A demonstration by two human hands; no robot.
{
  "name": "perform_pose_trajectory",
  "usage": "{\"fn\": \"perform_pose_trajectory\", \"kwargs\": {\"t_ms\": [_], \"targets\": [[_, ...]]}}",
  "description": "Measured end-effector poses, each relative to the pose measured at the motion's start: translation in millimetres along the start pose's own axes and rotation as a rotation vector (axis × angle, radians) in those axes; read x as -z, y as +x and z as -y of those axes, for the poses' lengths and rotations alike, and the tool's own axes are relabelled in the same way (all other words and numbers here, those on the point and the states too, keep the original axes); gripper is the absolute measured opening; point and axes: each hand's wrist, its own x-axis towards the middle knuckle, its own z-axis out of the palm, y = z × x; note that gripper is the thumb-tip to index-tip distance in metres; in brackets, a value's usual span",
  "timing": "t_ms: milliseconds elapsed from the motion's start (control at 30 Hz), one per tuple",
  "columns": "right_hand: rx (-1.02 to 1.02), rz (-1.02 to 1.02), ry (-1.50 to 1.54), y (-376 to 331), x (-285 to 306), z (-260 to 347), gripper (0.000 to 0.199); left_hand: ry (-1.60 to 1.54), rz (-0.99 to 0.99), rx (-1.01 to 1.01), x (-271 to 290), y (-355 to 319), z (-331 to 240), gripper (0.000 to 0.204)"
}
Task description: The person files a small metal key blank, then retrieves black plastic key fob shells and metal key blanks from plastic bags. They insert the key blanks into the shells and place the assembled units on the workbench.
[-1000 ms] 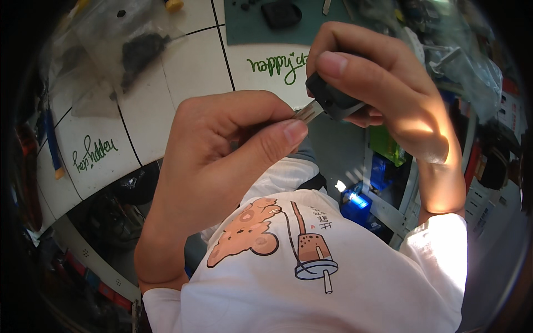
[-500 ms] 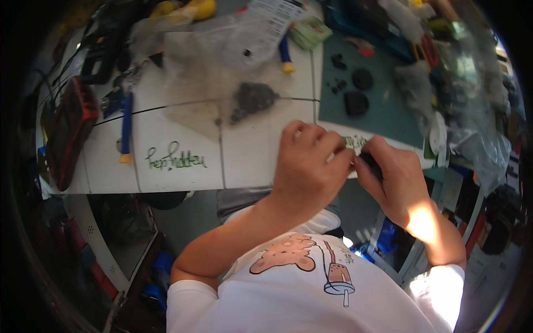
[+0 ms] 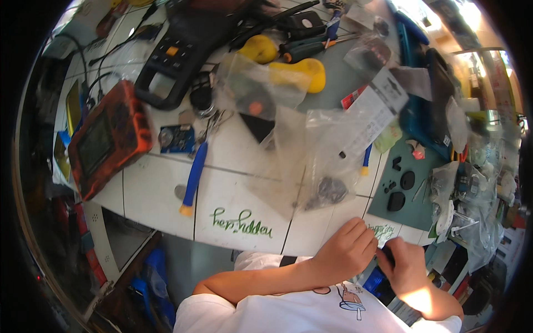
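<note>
My right hand is closed around a small black piece, which shows between thumb and fingers. Just left of it, my left hand has its fingers curled; whatever they hold, if anything, is hidden. Both hands are close together at the front edge of the white table, a small gap between them. Beyond them a clear plastic bag contains dark small parts. On a green mat rest a round black part, a squarish black part and several tiny black bits.
At left are an orange-and-black handheld device, a blue-handled tool and a blue circuit board. Behind them sit a large black keypad device and a yellow-handled tool. Plastic bags crowd the right side.
My view has turned left, so the table and hands appear farther right and lower. More of the table's left and back shows. The black piece stays in my right hand.
</note>
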Motion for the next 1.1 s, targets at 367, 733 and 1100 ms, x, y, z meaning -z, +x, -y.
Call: {"fn": "perform_pose_trajectory", "kwargs": {"t_ms": [367, 733, 1100], "targets": [[0.061, -0.103, -0.064, -6, -11, 4, 0.02, -0.038, 0.084, -0.005, 1, 0, 2, 0.026], [0.095, -0.283, 0.326, 29, 44, -16, 0.05, 0.056, 0.112, 0.017, 30, 4, 1, 0.016], [0.296, -0.429, -0.241, 294, 81, -45, 0.017, 0.211, 0.096, -0.031, 27, 10, 10, 0.021]]}}
